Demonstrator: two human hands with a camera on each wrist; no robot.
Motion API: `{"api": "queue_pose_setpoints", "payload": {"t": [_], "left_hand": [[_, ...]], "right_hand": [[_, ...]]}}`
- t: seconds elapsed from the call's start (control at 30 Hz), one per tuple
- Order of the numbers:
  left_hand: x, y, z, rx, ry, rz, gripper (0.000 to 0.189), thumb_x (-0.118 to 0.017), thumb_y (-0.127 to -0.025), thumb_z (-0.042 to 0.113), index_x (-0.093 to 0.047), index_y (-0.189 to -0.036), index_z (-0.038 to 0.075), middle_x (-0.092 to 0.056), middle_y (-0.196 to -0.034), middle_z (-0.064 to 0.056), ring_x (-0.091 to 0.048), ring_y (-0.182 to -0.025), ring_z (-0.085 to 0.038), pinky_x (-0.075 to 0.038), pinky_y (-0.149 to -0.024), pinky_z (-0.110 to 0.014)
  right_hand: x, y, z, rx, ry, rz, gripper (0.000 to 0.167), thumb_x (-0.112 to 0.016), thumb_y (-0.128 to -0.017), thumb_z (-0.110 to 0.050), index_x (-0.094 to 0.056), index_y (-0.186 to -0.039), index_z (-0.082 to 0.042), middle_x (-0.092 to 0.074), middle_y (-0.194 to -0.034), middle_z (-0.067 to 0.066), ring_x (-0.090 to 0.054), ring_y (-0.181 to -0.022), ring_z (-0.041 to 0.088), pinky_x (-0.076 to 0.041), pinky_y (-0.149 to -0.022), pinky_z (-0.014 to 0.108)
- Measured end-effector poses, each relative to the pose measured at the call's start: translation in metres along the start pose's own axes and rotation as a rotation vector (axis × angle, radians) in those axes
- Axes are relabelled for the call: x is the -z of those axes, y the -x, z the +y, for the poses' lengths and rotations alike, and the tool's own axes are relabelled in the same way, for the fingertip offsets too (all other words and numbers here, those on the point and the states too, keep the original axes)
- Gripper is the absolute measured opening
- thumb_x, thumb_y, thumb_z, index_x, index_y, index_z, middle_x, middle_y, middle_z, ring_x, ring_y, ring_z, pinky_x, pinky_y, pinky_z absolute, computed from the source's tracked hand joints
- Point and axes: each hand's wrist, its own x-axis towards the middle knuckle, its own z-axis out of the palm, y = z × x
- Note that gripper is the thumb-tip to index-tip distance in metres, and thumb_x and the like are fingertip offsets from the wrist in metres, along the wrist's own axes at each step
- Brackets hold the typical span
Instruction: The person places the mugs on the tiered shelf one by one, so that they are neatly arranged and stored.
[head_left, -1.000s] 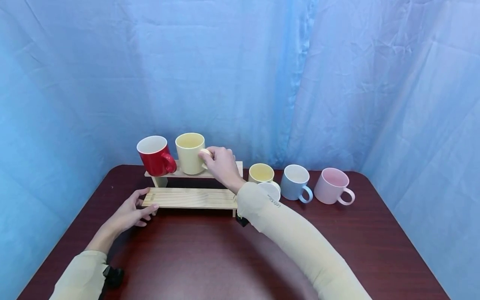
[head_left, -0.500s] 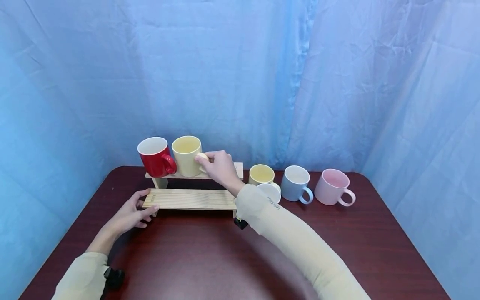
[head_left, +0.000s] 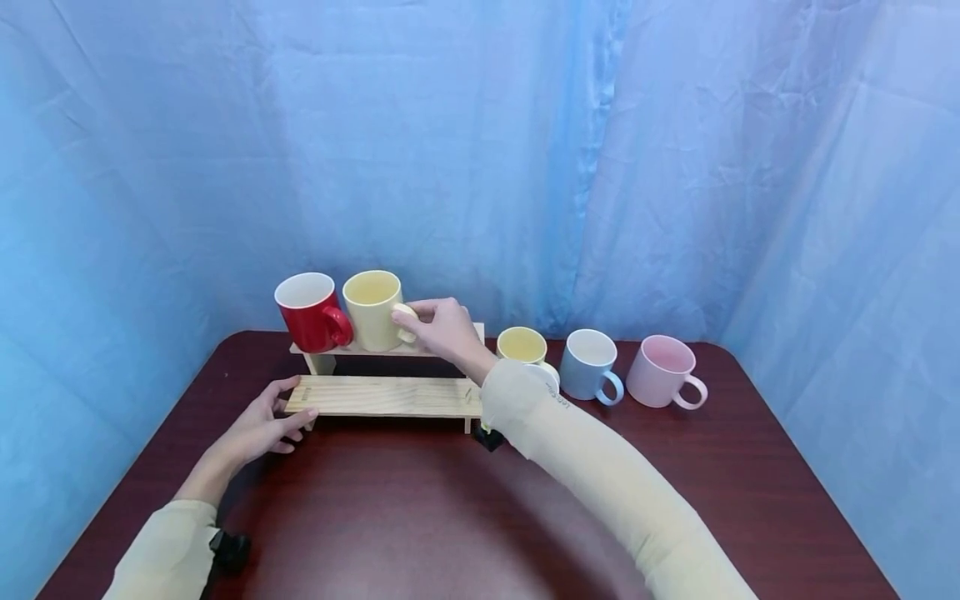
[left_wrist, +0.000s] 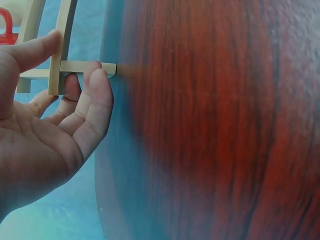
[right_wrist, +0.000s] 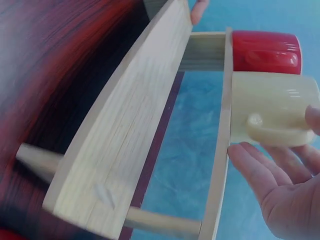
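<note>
A two-tier wooden rack (head_left: 382, 397) stands toward the back left of the table. My left hand (head_left: 258, 423) grips the left end of its lower board, thumb on the front edge and fingers behind, as the left wrist view (left_wrist: 55, 120) also shows. On the upper board a red mug (head_left: 306, 321) sits at the left, and beside it is a pale yellow mug (head_left: 373, 321). My right hand (head_left: 446, 333) pinches the yellow mug's handle (head_left: 406, 321) from the right. In the right wrist view the yellow mug's base meets the upper board.
Right of the rack, a second yellow mug (head_left: 522, 343), a blue mug (head_left: 590, 367) and a pink mug (head_left: 662, 372) stand on the dark red table (head_left: 390, 508). A white round rim (head_left: 546, 372) shows partly behind my right sleeve. Blue curtains (head_left: 480, 150) hang around.
The yellow mug has moved a little left and down onto the upper board beside the red mug. My right hand has shifted slightly right in the last half second. The left hand has stayed put.
</note>
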Motion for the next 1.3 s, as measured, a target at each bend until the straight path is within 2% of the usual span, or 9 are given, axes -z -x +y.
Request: {"api": "queue_pose_setpoints", "payload": {"t": [0.13,0.27,0.43,0.6,0.8,0.97,1.1,1.23,1.3], "left_hand": [[0.000,-0.001,0.000,0.003,-0.003,0.004,0.092,-0.072,-0.095,0.038,-0.016,-0.158,0.001,-0.054,-0.112,-0.022,-0.064,-0.081,-0.026,-0.060,-0.068,-0.039],[0.002,-0.002,0.000,0.005,0.001,0.003,0.092,-0.072,-0.095,0.038,-0.016,-0.158,0.001,-0.054,-0.112,-0.023,-0.064,-0.082,-0.026,-0.060,-0.068,-0.039],[0.001,-0.002,-0.001,0.015,-0.001,0.000,0.094,-0.072,-0.095,0.039,-0.015,-0.159,0.001,-0.054,-0.112,-0.023,-0.064,-0.083,-0.026,-0.060,-0.068,-0.039],[0.000,-0.002,-0.002,0.017,-0.002,0.007,0.095,-0.072,-0.094,0.041,-0.015,-0.159,0.002,-0.054,-0.114,-0.022,-0.064,-0.083,-0.026,-0.060,-0.069,-0.039],[0.002,-0.002,-0.002,0.014,-0.002,0.004,0.095,-0.073,-0.094,0.041,-0.015,-0.159,0.002,-0.054,-0.114,-0.022,-0.064,-0.083,-0.026,-0.060,-0.068,-0.039],[0.002,-0.002,-0.002,0.020,0.002,-0.001,0.095,-0.073,-0.094,0.041,-0.015,-0.159,0.003,-0.055,-0.112,-0.021,-0.064,-0.083,-0.026,-0.060,-0.068,-0.039],[0.002,-0.002,-0.001,0.019,0.002,-0.004,0.095,-0.073,-0.094,0.041,-0.015,-0.159,0.003,-0.055,-0.112,-0.021,-0.064,-0.083,-0.026,-0.060,-0.069,-0.039],[0.002,-0.002,0.000,0.027,0.000,-0.004,0.095,-0.073,-0.094,0.041,-0.015,-0.159,0.003,-0.055,-0.113,-0.021,-0.064,-0.083,-0.026,-0.060,-0.069,-0.039],[0.002,-0.002,0.000,0.028,0.000,-0.007,0.095,-0.073,-0.094,0.041,-0.015,-0.159,0.003,-0.055,-0.113,-0.022,-0.064,-0.083,-0.026,-0.060,-0.069,-0.039]], "right_hand": [[0.011,0.003,0.004,-0.023,-0.111,-0.058,0.044,-0.073,-0.095,-0.038,-0.069,-0.130,-0.012,-0.074,-0.112,0.007,-0.072,-0.097,0.021,-0.059,-0.080,0.034],[0.029,0.008,0.006,-0.073,-0.200,-0.161,0.036,-0.072,-0.096,-0.030,-0.069,-0.126,-0.009,-0.070,-0.118,0.009,-0.072,-0.098,0.033,-0.061,-0.075,0.042],[0.060,0.023,0.009,-0.091,-0.156,-0.278,0.032,-0.068,-0.099,-0.025,-0.067,-0.125,-0.007,-0.067,-0.119,0.011,-0.070,-0.100,0.036,-0.061,-0.074,0.042],[0.097,0.045,0.018,-0.056,-0.070,-0.343,0.037,-0.067,-0.100,-0.024,-0.063,-0.131,-0.005,-0.065,-0.118,0.018,-0.070,-0.096,0.030,-0.061,-0.077,0.044],[0.137,0.082,0.042,-0.055,-0.039,-0.289,0.038,-0.067,-0.099,-0.022,-0.062,-0.132,-0.004,-0.066,-0.120,0.017,-0.067,-0.102,0.034,-0.061,-0.078,0.044],[0.156,0.115,0.067,-0.035,-0.027,-0.230,0.044,-0.065,-0.101,-0.020,-0.058,-0.137,0.004,-0.062,-0.130,0.024,-0.065,-0.113,0.037,-0.059,-0.084,0.046],[0.162,0.138,0.092,-0.074,-0.025,-0.208,0.055,-0.062,-0.103,-0.025,-0.048,-0.145,0.007,-0.055,-0.141,0.026,-0.064,-0.118,0.037,-0.057,-0.088,0.047],[0.158,0.158,0.116,-0.154,0.027,-0.210,0.061,-0.060,-0.104,-0.034,-0.046,-0.148,0.004,-0.054,-0.143,0.025,-0.065,-0.116,0.036,-0.057,-0.090,0.044],[0.154,0.167,0.127,-0.206,-0.003,-0.219,0.062,-0.058,-0.104,-0.037,-0.045,-0.150,0.003,-0.053,-0.145,0.024,-0.063,-0.120,0.036,-0.055,-0.093,0.044]]}}
